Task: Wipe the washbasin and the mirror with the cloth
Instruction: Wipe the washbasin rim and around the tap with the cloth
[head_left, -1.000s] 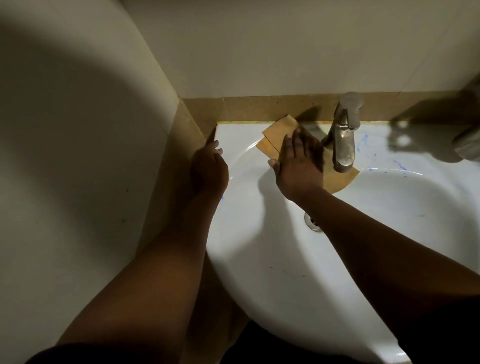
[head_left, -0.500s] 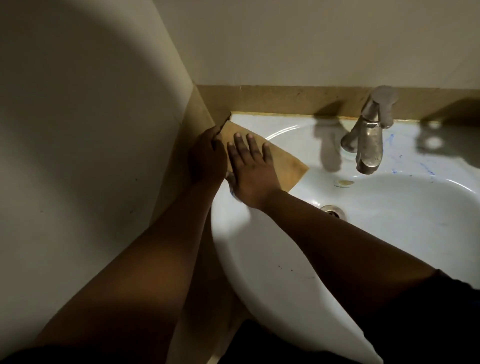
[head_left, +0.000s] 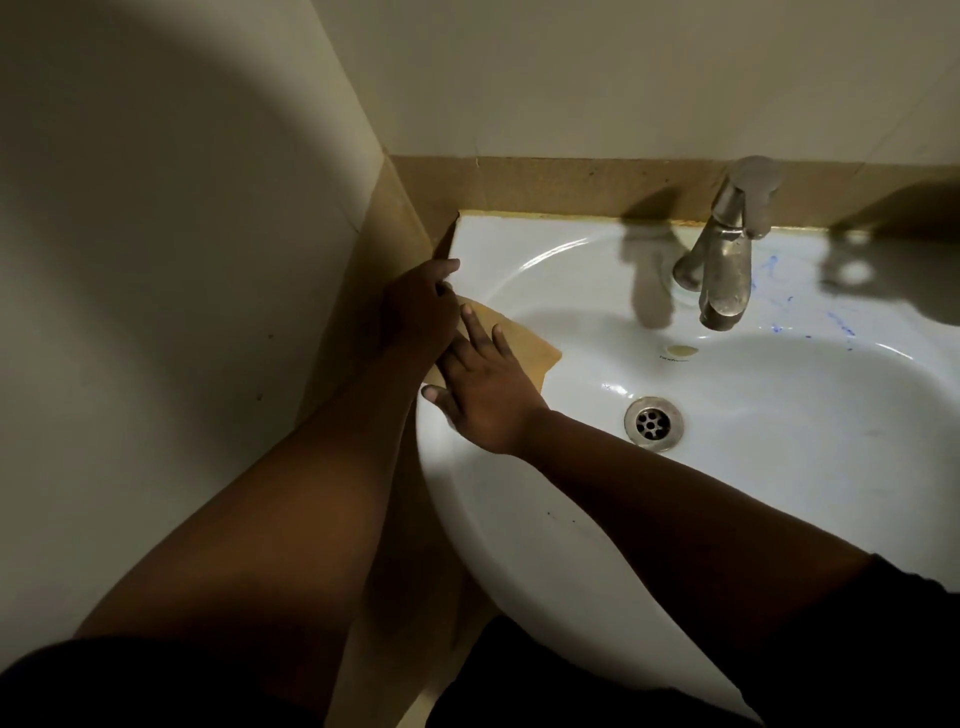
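Note:
A white washbasin fills the right half of the head view. On its left rim lies a tan cloth. My right hand presses flat on that cloth with straight, spread fingers. My left hand rests on the basin's left edge just above it, fingers bent over the rim, touching the cloth's upper corner. The mirror is out of view.
A dull metal tap stands at the back of the basin, with blue marks on the ledge to its right. The drain sits at the bowl's bottom. A beige wall closes in on the left; a tan tile band runs behind.
My right hand has slid the cloth from beside the tap, leftward and then down along the left rim toward me. The left hand has stayed on the basin's left edge.

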